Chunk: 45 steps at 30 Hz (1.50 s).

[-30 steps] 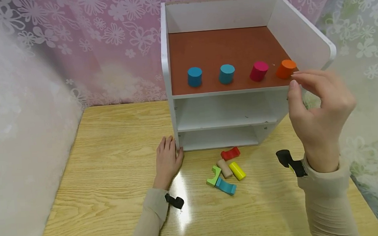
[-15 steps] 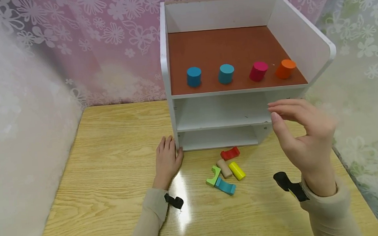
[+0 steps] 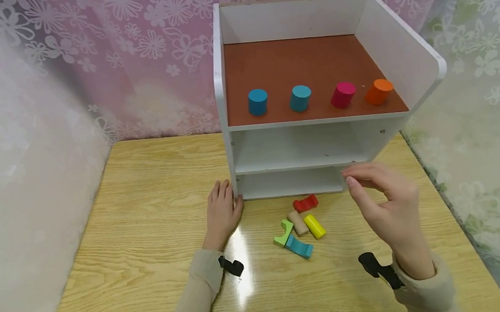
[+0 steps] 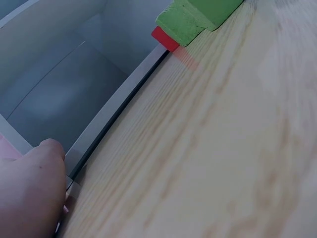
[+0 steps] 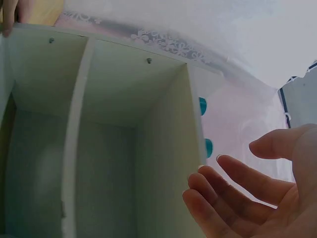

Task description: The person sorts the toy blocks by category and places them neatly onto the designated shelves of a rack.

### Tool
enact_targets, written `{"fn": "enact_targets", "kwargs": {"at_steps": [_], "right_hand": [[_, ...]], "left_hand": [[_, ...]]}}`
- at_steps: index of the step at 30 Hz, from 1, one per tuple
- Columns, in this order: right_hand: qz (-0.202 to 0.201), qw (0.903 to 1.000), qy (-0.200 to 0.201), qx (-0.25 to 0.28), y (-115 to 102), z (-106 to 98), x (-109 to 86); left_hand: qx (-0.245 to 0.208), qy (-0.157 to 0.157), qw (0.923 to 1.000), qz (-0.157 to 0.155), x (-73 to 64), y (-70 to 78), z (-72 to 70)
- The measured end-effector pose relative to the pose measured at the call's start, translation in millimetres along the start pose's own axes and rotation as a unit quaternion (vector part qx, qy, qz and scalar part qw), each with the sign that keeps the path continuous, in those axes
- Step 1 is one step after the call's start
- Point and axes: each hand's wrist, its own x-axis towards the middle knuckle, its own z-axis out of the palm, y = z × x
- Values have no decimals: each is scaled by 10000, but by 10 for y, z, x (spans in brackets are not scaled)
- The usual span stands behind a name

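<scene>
My left hand [image 3: 222,214] rests on the table with its fingers at the lower left corner of a small white shelf unit [image 3: 227,153]. Empty and loosely curved, my right hand [image 3: 388,204] hovers in front of the unit's lower right side. Between the hands lie a red curved block [image 3: 305,203], a plain wooden cylinder [image 3: 298,223], a yellow cylinder [image 3: 315,226], a green arch block [image 3: 284,233] and a blue curved block [image 3: 299,246]. Along the brown top stand a blue cylinder [image 3: 257,102], a light blue one [image 3: 300,98], a magenta one [image 3: 343,94] and an orange one [image 3: 379,92].
The shelf unit's raised right side panel [image 3: 404,46] and back panel [image 3: 292,19] border its top. Below are two white shelves. A wood-grain table [image 3: 148,208] carries everything, with flowered curtains [image 3: 154,60] behind and at the sides.
My right hand has come down and left from beside the orange cylinder to below the shelf top's level. The left hand and the blocks have stayed put.
</scene>
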Motion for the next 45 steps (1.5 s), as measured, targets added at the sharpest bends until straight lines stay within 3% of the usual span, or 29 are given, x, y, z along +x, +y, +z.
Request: {"fn": "enact_targets", "kwargs": {"at_steps": [8,13,22,27,33,45], "right_hand": [[792,9962,-234,-278,64,124,-239],[1452,9873,-433,-476,433,226,-527],[2940,9486,-812,-848,903,505,-890],[3398,9293,-1098,-939,1110,669,-1025],[3921,9039,-1248,-1172,1207,827,-1095],[4166,8753,-1468,-1967,1259,995,-1111]], "left_hand": [[-35,-43,10000,-2,-14,2,6],[-30,-51,10000,-13,-1,-3,10],[-55,-36,10000,-16,2,11,-3],[-55,-84,9999,-51,3,9,-2],[-61,-30,10000,-21,1,7,-1],[-16,-16,10000,-11,0,0,4]]}}
